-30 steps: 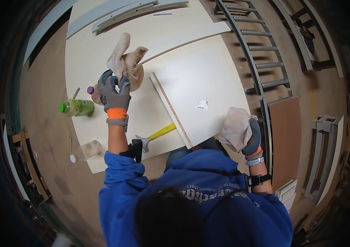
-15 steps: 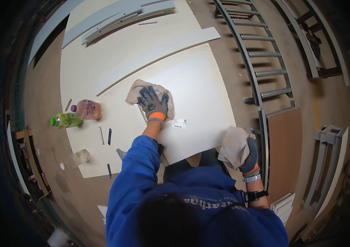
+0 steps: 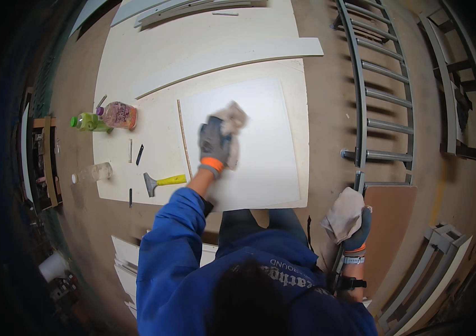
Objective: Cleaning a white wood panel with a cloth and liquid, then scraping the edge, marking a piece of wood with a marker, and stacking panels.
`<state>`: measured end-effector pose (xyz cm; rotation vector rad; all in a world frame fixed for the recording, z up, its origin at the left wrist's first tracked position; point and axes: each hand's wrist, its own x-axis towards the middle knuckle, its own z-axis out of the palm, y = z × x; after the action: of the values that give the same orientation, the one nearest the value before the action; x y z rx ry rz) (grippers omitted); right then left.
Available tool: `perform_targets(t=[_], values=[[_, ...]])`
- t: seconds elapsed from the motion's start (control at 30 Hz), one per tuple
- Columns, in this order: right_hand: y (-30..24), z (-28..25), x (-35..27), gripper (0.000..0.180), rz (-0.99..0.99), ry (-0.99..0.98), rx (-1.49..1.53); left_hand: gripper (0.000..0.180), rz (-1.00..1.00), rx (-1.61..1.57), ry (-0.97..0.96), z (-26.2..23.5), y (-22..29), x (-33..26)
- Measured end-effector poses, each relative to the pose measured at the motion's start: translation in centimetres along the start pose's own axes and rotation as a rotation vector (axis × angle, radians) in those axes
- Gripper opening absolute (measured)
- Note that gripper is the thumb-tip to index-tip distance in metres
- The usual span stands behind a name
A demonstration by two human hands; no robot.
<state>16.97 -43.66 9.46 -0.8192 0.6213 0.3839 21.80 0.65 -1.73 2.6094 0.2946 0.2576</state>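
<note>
My left hand [image 3: 214, 140], in a grey glove with an orange cuff, presses a beige cloth [image 3: 235, 115] against a smooth white panel [image 3: 266, 168]. Hand and cloth are slightly blurred by motion. Out to the right, off the table, my right hand [image 3: 359, 231] is closed around a second beige cloth [image 3: 344, 213], which bunches above the fingers. The panel lies flat on a larger cream board [image 3: 154, 123]. A scraper [image 3: 168, 181] with a yellow handle and a grey blade rests left of my left forearm.
At the left stand a green bottle [image 3: 88, 122], a jug [image 3: 119, 115] of orange-pink contents and a clear bottle [image 3: 93, 173]. A black cutter-like tool [image 3: 140, 154] lies nearby. A long pale board [image 3: 232, 60] crosses beyond the panel. Right of the table runs a roller conveyor [image 3: 386, 95].
My left hand has swept its cloth across the panel, and the cloth is more bunched. My right hand holds its cloth farther right. The scraper's handle has come into sight; the panel's label no longer shows.
</note>
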Motion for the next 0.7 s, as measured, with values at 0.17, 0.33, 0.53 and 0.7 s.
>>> perform_targets(t=[0.17, 0.33, 0.53, 0.7], values=[[-0.6, 3.7, 1.2, 0.052, 0.065, -0.080, 0.005, 0.056, -0.496, 0.219, 0.164, -3.0, -10.6, 6.5], [0.6, 4.2, 0.7, 0.053, 0.076, -0.084, -0.138, 0.064, 0.105, 0.056, -0.102, 0.8, -1.1, -0.5], [2.8, 7.0, 0.4, 0.050, 0.196, -0.122, -0.090, 0.066, 0.166, 0.197, -0.441, -4.6, -4.7, -8.8], [5.5, 10.6, 0.7, 0.045, 0.155, -0.133, -0.224, 0.062, -0.379, 0.168, -0.078, -6.5, -12.4, 1.6]])
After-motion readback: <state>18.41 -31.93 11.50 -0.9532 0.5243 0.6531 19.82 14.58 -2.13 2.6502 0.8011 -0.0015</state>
